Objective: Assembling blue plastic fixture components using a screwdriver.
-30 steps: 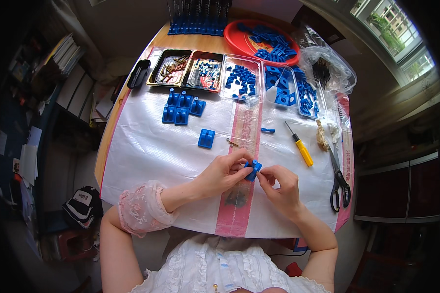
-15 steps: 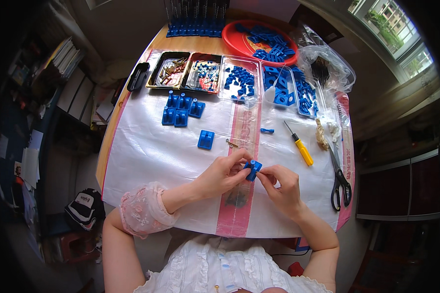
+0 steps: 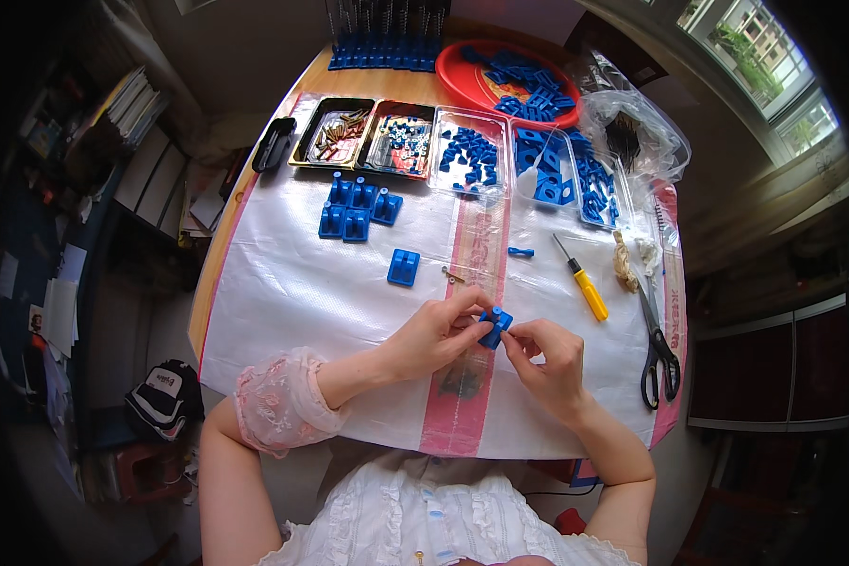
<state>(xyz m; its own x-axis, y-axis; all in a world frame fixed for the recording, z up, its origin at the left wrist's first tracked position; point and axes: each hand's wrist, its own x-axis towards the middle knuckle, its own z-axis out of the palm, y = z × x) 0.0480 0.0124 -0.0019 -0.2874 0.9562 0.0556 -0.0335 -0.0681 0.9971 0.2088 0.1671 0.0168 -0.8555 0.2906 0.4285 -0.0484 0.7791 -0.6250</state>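
Note:
My left hand [image 3: 436, 336] pinches a small blue plastic bracket [image 3: 497, 329] with an upright peg, thumb and forefinger closed on its left side. My right hand [image 3: 551, 362] grips the same piece at its lower right with its fingertips; what else those fingertips may hold is hidden. Just beyond my left hand lie a small screw [image 3: 456, 276] and nut, beside a loose blue base [image 3: 404, 267]. Further right are a slim blue lever piece [image 3: 521, 252] and a yellow-handled screwdriver [image 3: 590, 293]. Several assembled blue brackets [image 3: 357, 209] stand grouped at the left.
Across the back sit a tray of screws [image 3: 340, 135], a tray of nuts [image 3: 404, 141] and clear boxes of blue parts [image 3: 469, 156]. Behind them is a red basin [image 3: 453, 88]. Black scissors [image 3: 661, 357] lie at the right edge, near a plastic bag [image 3: 668, 141].
The whole view has shifted slightly. Both hands keep hold of the blue bracket, which looks slightly turned between the fingers.

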